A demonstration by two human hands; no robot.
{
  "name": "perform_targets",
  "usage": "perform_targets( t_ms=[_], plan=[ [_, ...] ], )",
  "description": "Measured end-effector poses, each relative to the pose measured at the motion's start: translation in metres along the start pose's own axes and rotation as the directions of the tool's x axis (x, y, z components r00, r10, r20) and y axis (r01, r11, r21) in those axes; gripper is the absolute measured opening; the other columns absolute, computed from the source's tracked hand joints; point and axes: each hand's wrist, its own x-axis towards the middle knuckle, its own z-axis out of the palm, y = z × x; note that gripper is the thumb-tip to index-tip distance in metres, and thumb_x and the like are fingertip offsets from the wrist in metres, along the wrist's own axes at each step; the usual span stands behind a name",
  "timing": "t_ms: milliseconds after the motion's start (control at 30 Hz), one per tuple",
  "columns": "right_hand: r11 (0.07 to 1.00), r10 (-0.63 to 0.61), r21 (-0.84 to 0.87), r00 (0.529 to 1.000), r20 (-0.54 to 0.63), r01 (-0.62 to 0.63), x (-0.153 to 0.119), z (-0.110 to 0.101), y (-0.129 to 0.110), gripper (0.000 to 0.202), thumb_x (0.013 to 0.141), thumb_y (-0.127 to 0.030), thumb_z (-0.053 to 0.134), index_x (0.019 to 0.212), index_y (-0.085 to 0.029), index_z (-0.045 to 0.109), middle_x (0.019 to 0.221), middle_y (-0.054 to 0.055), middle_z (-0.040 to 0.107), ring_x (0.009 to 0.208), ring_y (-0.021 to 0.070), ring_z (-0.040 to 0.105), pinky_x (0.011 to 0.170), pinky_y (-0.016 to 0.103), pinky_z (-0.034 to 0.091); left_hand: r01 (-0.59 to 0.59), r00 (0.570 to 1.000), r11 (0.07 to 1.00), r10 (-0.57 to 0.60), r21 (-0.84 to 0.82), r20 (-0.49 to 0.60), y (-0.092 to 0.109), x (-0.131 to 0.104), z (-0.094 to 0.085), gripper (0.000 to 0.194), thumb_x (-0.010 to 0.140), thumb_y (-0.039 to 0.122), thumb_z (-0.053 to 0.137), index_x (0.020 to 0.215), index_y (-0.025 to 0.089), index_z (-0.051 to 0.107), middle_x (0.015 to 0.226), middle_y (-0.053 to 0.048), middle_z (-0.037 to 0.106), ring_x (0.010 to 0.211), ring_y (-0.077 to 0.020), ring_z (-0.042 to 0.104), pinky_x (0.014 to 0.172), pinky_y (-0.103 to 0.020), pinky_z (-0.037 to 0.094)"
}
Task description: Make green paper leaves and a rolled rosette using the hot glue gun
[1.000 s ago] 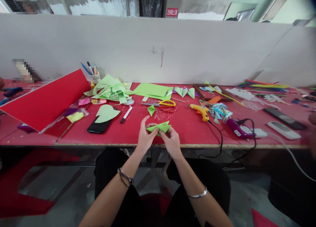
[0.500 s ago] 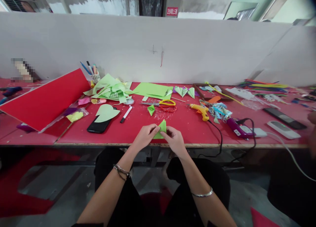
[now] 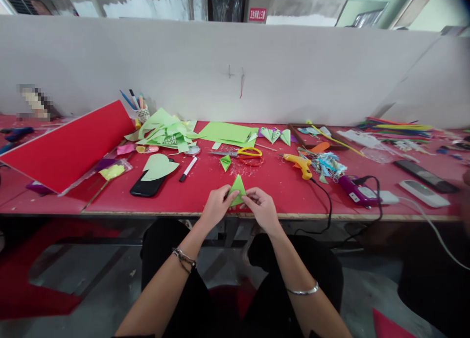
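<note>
A folded piece of green paper (image 3: 238,184), triangular with its point away from me, is held between my hands near the table's front edge. My left hand (image 3: 218,203) pinches its left side, thumb on top. My right hand (image 3: 262,205) grips its lower right corner between thumb and fingers; the fingertips below are partly hidden. Just beyond lies a small folded green paper piece (image 3: 225,163). Behind that are yellow-and-red-handled scissors (image 3: 249,153), among white scraps. A white marker with a black cap (image 3: 188,169) lies to the left.
At left, a pale green paper heart (image 3: 160,167) lies on a black phone (image 3: 145,186), near a leaning red board (image 3: 73,149). Green paper scraps (image 3: 165,130) are heaped behind. A yellow glue gun (image 3: 299,165) and a purple device with cables (image 3: 357,190) lie at right.
The folded green paper has turned and shifted slightly left, showing more of its face. My right fingers have slid to its lower right corner. The left hand keeps its pinch.
</note>
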Motion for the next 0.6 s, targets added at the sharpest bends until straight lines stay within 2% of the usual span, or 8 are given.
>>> perform_targets(
  t_ms=[200, 267, 367, 467, 600],
  plan=[
    [0.999, 0.034, 0.031, 0.999, -0.016, -0.034, 0.0014, 0.0009, 0.0010, 0.026, 0.067, -0.038, 0.061, 0.080, -0.020, 0.047, 0.055, -0.005, 0.057, 0.045, 0.0115, 0.056, 0.047, 0.022, 0.043, 0.033, 0.999, 0.998, -0.033, -0.045, -0.018, -0.0012, -0.0016, 0.0027, 0.038, 0.083, 0.043, 0.037, 0.057, 0.017, 0.030, 0.048, 0.007, 0.030, 0.048, -0.0072, 0.035, 0.047, -0.020, 0.023],
    [0.996, 0.074, 0.051, 0.993, 0.089, -0.078, 0.0028, 0.0001, 0.0024, 0.025, 0.072, -0.044, 0.054, 0.073, -0.019, 0.049, 0.054, -0.004, 0.056, 0.044, 0.0115, 0.055, 0.047, 0.023, 0.043, 0.041, 0.999, 0.995, -0.043, -0.086, -0.017, -0.0015, -0.0018, 0.0025, 0.037, 0.084, 0.043, 0.037, 0.057, 0.017, 0.032, 0.046, 0.007, 0.033, 0.046, -0.0074, 0.037, 0.046, -0.020, 0.025],
    [0.994, 0.097, 0.015, 0.968, 0.232, -0.104, 0.0042, -0.0025, 0.0040, 0.036, 0.078, -0.047, 0.045, 0.058, -0.017, 0.051, 0.053, -0.001, 0.055, 0.044, 0.0113, 0.054, 0.048, 0.024, 0.043, 0.054, 0.998, 0.988, -0.057, -0.144, -0.013, -0.0008, -0.0025, 0.0017, 0.036, 0.083, 0.044, 0.037, 0.058, 0.018, 0.033, 0.045, 0.006, 0.040, 0.045, -0.0076, 0.041, 0.045, -0.019, 0.029],
    [0.996, 0.060, -0.075, 0.974, 0.217, -0.045, 0.0038, -0.0046, 0.0037, 0.037, 0.079, -0.044, 0.046, 0.055, -0.017, 0.053, 0.051, -0.001, 0.054, 0.046, 0.0105, 0.052, 0.050, 0.023, 0.042, 0.100, 0.995, 0.963, -0.094, -0.248, 0.035, 0.0009, -0.0036, 0.0014, 0.036, 0.082, 0.045, 0.038, 0.059, 0.018, 0.035, 0.045, 0.006, 0.046, 0.042, -0.0079, 0.046, 0.042, -0.018, 0.033],
    [0.984, -0.027, -0.168, 0.983, 0.181, 0.058, 0.0016, -0.0047, 0.0008, 0.035, 0.080, -0.040, 0.046, 0.055, -0.017, 0.052, 0.050, -0.002, 0.052, 0.048, 0.0097, 0.050, 0.053, 0.022, 0.040, 0.206, 0.978, 0.914, -0.184, -0.349, 0.093, 0.0025, -0.0035, 0.0014, 0.035, 0.078, 0.049, 0.042, 0.064, 0.017, 0.043, 0.042, 0.006, 0.047, 0.036, -0.0077, 0.045, 0.037, -0.018, 0.032]
  ],
)
